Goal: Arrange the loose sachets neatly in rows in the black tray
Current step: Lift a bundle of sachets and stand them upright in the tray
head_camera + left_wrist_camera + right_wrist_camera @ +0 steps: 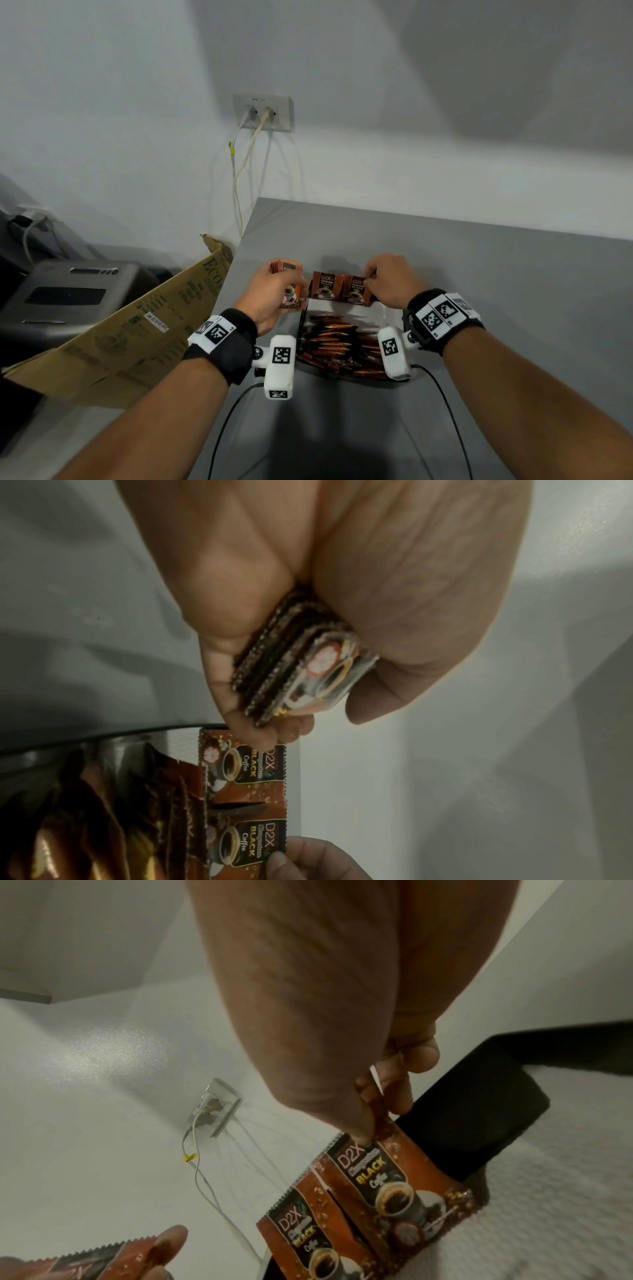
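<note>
A black tray (301, 330) sits on the grey table, lined with white paper and holding a loose heap of brown coffee sachets (337, 342). Two sachets stand upright side by side at the tray's far end, a left one (323, 286) and a right one (358, 291). My right hand (370, 277) pinches the top edge of the right upright sachet (394, 1177). My left hand (274, 287) hovers just left of the tray's far corner, gripping a stack of several sachets (298, 669) between thumb and fingers.
A cardboard box flap (137, 325) leans against the table's left edge. A wall socket (263, 113) with cables hanging down is on the wall behind. A grey machine (68, 294) stands lower left. Black wrist-camera cables (222, 428) trail over the near table.
</note>
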